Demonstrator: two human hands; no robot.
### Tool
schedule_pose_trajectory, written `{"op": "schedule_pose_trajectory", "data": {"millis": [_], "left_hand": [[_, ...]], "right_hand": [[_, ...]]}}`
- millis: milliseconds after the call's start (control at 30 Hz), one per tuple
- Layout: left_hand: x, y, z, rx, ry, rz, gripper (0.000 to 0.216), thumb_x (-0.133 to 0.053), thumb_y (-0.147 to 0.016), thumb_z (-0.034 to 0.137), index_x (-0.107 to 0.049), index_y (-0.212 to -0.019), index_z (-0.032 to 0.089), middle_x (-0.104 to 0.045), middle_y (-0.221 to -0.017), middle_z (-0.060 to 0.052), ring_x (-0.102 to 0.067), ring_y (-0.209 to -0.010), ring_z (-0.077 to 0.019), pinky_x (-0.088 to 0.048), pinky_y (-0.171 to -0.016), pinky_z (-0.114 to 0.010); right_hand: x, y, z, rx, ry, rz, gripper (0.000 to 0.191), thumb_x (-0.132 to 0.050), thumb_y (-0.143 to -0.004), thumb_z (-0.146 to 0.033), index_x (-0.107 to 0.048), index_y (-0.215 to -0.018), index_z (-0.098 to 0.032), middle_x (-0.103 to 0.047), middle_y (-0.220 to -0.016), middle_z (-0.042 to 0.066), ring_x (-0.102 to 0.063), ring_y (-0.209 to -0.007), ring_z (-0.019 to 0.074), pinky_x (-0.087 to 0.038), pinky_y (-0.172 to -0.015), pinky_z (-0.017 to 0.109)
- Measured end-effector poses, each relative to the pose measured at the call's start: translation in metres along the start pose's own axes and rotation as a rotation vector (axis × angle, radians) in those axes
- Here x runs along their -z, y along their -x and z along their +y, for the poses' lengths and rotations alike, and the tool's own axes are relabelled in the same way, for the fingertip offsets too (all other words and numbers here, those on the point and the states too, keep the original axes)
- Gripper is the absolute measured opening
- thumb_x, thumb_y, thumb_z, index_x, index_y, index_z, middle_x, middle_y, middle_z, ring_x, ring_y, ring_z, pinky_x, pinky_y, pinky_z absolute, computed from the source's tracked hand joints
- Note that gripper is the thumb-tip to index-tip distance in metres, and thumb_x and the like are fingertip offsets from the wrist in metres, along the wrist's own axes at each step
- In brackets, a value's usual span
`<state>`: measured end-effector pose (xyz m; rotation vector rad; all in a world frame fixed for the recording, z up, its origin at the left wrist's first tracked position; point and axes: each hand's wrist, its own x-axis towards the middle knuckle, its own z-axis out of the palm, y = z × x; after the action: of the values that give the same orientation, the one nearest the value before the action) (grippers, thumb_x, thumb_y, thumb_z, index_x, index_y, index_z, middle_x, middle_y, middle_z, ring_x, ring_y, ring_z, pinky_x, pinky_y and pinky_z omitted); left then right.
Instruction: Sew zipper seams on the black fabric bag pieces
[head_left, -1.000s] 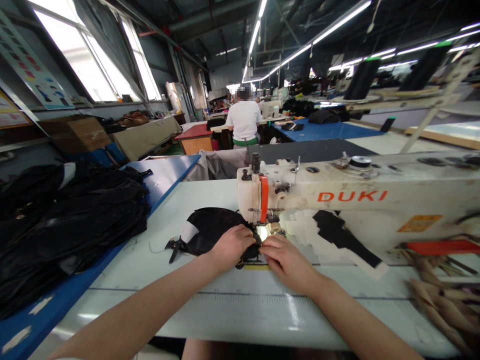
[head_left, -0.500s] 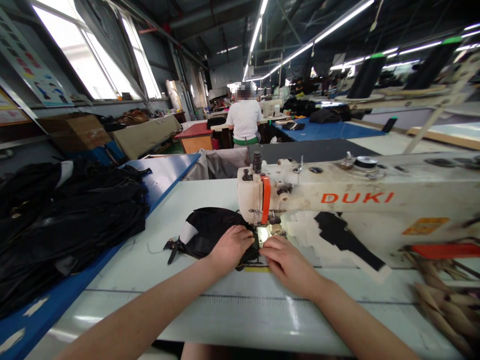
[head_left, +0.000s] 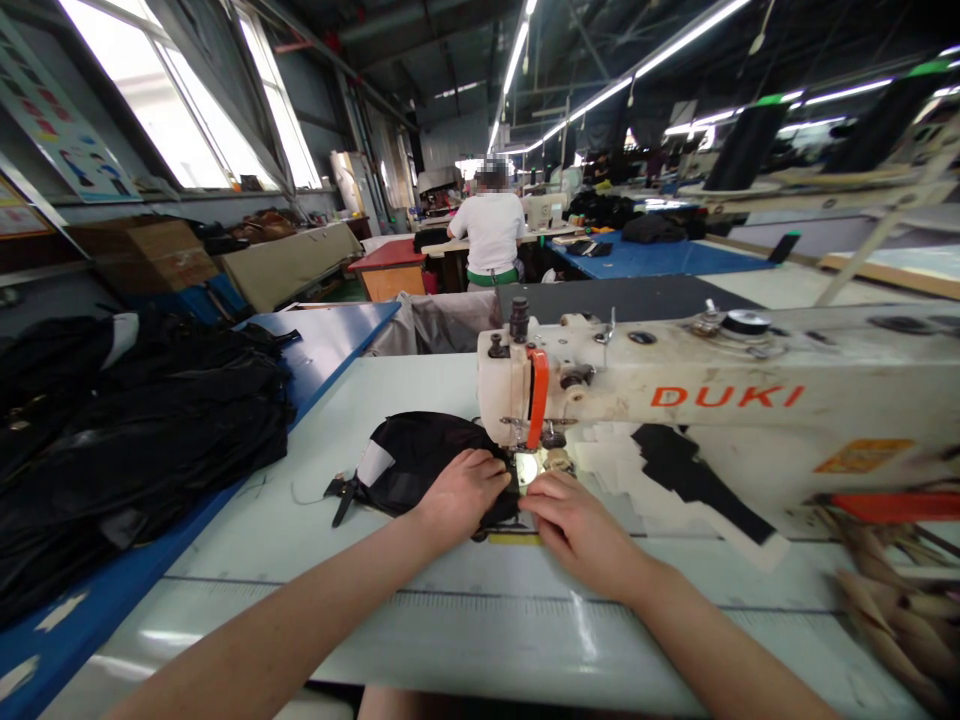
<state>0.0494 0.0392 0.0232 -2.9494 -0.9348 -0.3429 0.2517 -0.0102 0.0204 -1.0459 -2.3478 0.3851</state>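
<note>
A black fabric piece (head_left: 420, 450) with a pale patch and a strap end at its left lies on the sewing machine table (head_left: 360, 590). Its right edge reaches under the head of the white sewing machine (head_left: 499, 390), where a small lamp glows. My left hand (head_left: 466, 490) presses down on the fabric with its fingers bent together, left of the needle area. On the other side, my right hand (head_left: 566, 515) pinches the fabric's right edge, close to the presser foot. Fingertips of both hands nearly meet; the needle itself cannot be made out.
A heap of black fabric (head_left: 150, 430) covers the blue table at the left. Black cut pieces (head_left: 697, 480) lie on pale sheets under the machine arm. Tan strips (head_left: 892, 620) hang at the right. A person in a white shirt (head_left: 489, 230) sits ahead, back turned.
The view has shifted very slightly. Both hands and the black fabric stay at almost the same place by the machine head.
</note>
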Motion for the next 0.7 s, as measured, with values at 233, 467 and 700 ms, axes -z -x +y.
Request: {"op": "schedule_pose_trajectory", "data": {"millis": [233, 467, 700], "left_hand": [[0.004, -0.002, 0.0, -0.023, -0.02, -0.051, 0.02, -0.046, -0.091, 0.019, -0.058, -0.107, 0.016, -0.061, -0.099, -0.008, -0.053, -0.098, -0.0209, -0.041, -0.089, -0.036], [0.007, 0.001, 0.001, 0.004, 0.021, -0.045, 0.023, -0.044, -0.091, 0.016, -0.059, -0.108, 0.016, -0.062, -0.104, -0.008, -0.054, -0.102, -0.0206, -0.041, -0.092, -0.037], [0.013, 0.006, 0.004, 0.052, 0.094, -0.035, 0.031, -0.043, -0.089, 0.013, -0.055, -0.117, 0.016, -0.061, -0.115, -0.008, -0.052, -0.108, -0.0208, -0.039, -0.097, -0.037]], "right_hand": [[-0.003, -0.006, 0.006, -0.087, 0.074, 0.056, 0.026, -0.043, -0.086, -0.007, -0.062, -0.1, -0.018, -0.06, -0.093, 0.007, -0.052, -0.09, 0.0205, -0.043, -0.081, 0.036], [-0.006, -0.013, 0.002, -0.088, 0.271, -0.028, 0.022, -0.045, -0.087, -0.01, -0.062, -0.099, -0.017, -0.058, -0.09, 0.008, -0.051, -0.086, 0.0215, -0.042, -0.078, 0.036], [-0.004, -0.015, 0.005, -0.053, 0.321, -0.033, 0.024, -0.045, -0.087, -0.011, -0.062, -0.103, -0.016, -0.058, -0.091, 0.008, -0.051, -0.084, 0.0218, -0.04, -0.077, 0.037]]}}
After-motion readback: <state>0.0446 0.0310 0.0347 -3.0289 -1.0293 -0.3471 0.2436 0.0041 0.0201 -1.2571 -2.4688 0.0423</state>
